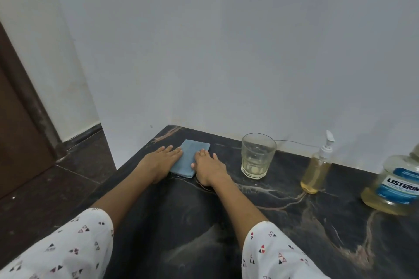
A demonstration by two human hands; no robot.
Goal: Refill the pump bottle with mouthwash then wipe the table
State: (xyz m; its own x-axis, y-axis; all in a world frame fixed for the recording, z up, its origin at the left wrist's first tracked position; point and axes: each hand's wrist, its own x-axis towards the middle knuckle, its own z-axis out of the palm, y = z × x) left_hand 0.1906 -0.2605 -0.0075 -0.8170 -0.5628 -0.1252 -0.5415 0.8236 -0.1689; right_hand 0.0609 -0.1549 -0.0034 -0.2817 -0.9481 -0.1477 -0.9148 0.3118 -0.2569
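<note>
A folded blue cloth (190, 157) lies flat near the far left corner of the black marble table (226, 222). My left hand (159, 161) rests flat at its left edge, fingers touching the cloth. My right hand (207, 169) presses on its right side, fingers spread over the cloth. To the right stands a clear pump bottle (317, 170) with yellowish liquid and a white pump. The large Listerine mouthwash bottle (395, 184) stands at the right edge of view, partly cut off.
A glass tumbler (257, 156) with a little yellowish liquid stands between the cloth and the pump bottle. A white wall runs right behind the table. The table's left edge drops to a dark floor (45, 188) beside a brown door (13, 120).
</note>
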